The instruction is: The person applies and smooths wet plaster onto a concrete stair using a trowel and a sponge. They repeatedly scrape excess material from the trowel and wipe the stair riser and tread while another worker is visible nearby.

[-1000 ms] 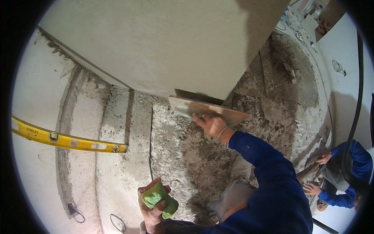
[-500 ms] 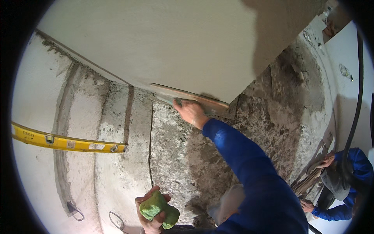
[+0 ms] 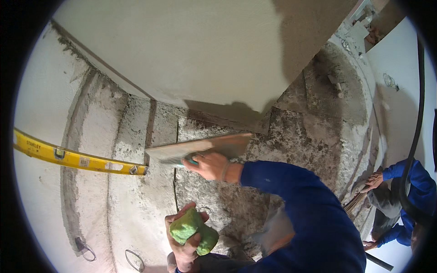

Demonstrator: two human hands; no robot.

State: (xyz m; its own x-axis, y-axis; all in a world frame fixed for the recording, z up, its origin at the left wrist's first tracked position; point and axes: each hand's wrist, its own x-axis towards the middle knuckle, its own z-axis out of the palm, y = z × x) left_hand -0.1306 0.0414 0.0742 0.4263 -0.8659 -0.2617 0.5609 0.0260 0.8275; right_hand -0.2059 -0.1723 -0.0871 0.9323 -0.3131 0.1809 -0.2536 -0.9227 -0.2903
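My right hand [image 3: 207, 164] grips the teal handle of a wide, flat plastering trowel [image 3: 227, 143], held just below the lower edge of a smooth pale plastered surface [image 3: 195, 54], with a gap showing between them in the picture. At the bottom centre my left hand [image 3: 181, 252] is closed around a green, rough-textured sponge [image 3: 195, 230]. A long yellow spirit level [image 3: 114, 166] lies to the left of the trowel, crossing the rough, grooved concrete [image 3: 127, 209].
A co-worker in blue [image 3: 412, 191] crouches at the right, hands on brownish strips. A thick black hose [image 3: 416, 141] runs down the right side beside a pale panel [image 3: 391, 59]. Loose cable loops [image 3: 134, 259] are at bottom left; clutter [image 3: 364, 27] stands at top right.
My right hand and trowel have come away from the plastered edge, down and to the left, and my elbow is more bent. My left hand with the sponge has shifted slightly right.
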